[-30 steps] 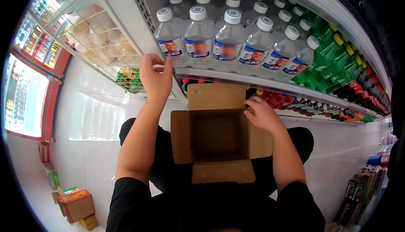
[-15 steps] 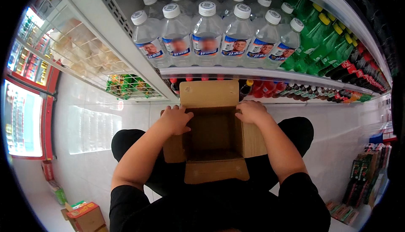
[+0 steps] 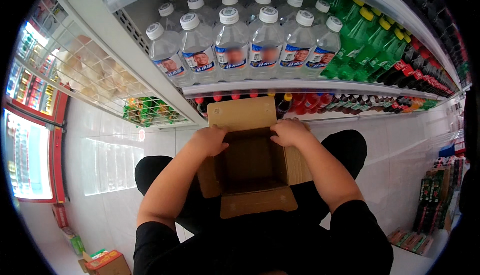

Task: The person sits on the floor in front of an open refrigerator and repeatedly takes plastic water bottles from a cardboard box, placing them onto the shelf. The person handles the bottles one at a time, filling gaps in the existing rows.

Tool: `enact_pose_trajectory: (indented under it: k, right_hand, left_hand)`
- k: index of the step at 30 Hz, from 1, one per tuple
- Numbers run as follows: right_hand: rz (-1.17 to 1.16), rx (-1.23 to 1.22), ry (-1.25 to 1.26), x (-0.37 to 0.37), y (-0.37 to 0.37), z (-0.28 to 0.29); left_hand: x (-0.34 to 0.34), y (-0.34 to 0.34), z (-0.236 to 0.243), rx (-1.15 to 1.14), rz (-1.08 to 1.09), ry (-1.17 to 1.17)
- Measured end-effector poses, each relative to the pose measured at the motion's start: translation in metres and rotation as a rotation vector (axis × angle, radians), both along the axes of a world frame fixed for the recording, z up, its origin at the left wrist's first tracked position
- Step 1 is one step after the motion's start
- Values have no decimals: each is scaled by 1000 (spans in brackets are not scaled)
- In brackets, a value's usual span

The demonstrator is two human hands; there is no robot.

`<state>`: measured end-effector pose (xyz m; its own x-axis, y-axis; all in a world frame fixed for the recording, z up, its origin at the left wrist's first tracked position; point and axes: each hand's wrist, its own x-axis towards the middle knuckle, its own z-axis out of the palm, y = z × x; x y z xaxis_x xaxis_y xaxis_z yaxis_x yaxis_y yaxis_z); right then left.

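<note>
Box (image 3: 252, 160) open; L grip (image 3: 210, 139), R grip (image 3: 291, 133) @ far corners.

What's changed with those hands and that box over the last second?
The left hand has come back from beside the leftmost clear bottle, moving rightward and toward the body, onto the far-left rim of the cardboard box. The right hand remains at the far-right corner; the box stays open, the bottles on their shelf.
</note>
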<state>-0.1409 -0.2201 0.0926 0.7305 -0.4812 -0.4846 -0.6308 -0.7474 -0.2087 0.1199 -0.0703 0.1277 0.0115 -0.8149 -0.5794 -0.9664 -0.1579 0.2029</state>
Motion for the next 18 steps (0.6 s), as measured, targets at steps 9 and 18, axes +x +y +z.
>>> enact_pose_trajectory:
  k: [9, 18]
  right_hand:
    - [-68, -20, 46, 1, -2, -3]
    - [-34, 0, 110, 7, 14, 8]
  left_hand:
    - [17, -1, -9, -92, 39, 57]
    - [6, 18, -9, 22, 3, 12]
